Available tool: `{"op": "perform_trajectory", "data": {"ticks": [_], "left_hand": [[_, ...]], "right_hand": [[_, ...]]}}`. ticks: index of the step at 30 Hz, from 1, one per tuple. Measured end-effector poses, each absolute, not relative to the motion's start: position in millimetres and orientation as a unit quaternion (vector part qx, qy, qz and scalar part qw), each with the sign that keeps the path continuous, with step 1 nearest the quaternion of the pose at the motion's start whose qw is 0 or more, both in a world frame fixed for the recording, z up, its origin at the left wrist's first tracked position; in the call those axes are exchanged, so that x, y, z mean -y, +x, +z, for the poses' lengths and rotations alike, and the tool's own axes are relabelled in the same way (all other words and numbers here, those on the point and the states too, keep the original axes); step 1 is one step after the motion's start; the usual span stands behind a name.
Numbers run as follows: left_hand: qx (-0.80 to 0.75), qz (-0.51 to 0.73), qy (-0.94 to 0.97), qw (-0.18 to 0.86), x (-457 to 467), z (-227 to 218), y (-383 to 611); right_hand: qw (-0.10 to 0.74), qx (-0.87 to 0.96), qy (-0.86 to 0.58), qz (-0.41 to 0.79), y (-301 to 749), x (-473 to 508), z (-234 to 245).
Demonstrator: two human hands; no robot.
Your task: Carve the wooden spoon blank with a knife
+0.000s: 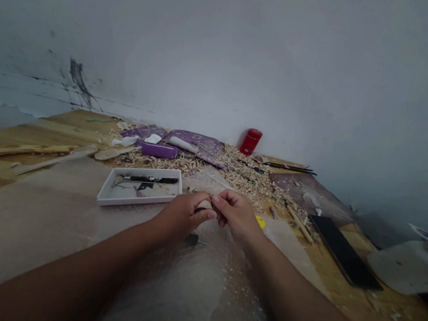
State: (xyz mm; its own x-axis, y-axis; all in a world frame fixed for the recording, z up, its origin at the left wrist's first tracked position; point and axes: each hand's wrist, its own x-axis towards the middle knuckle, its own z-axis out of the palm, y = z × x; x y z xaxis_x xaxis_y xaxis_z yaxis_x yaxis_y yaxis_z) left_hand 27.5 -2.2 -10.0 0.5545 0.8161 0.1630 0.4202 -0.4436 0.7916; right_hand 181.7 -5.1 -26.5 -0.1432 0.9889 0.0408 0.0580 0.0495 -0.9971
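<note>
My left hand [183,212] is closed around a small pale, rounded piece [204,205], whose kind I cannot make out. Its thumb and forefinger curl about the piece from the left. My right hand [237,215] meets it from the right, fingers pinched together at the piece's edge; whatever lies between those fingertips is hidden. Just left of the hands stands a shallow white tray [139,203] with a black pen-like tool [150,179] and thin metal bits in it. Below my left hand, a small dark object with a thin shaft [191,239] lies on the plastic sheet [169,284].
Wood shavings [243,176] spread behind the hands, around a purple roll [159,150]. A red canister [250,141] leans near the wall. Wooden spoons [116,153] lie at left. A flat black slab [344,252] and a whitish container [410,267] are at right.
</note>
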Motion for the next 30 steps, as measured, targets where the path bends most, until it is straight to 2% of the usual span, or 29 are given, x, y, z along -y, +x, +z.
{"op": "perform_trajectory", "data": {"ticks": [7,10,23,27,30], "left_hand": [[-0.309,0.272,0.831,0.374,1.8,-7.5,26.4],[-0.333,0.255,0.837,0.353,1.1,-10.5,27.1],[-0.380,0.217,0.862,0.256,-1.0,-15.1,27.8],[-0.387,0.201,0.867,0.239,1.3,-16.9,29.3],[-0.404,0.207,0.851,0.264,2.0,-16.6,30.4]], "right_hand": [[0.415,0.554,-0.435,0.576,182.1,7.4,-28.2],[0.415,0.554,-0.425,0.584,182.9,6.6,-29.9],[0.446,0.605,-0.494,0.437,184.2,6.3,-27.8],[0.485,0.574,-0.511,0.417,187.5,2.9,-28.1],[0.520,0.546,-0.501,0.425,187.9,3.4,-27.1]]}}
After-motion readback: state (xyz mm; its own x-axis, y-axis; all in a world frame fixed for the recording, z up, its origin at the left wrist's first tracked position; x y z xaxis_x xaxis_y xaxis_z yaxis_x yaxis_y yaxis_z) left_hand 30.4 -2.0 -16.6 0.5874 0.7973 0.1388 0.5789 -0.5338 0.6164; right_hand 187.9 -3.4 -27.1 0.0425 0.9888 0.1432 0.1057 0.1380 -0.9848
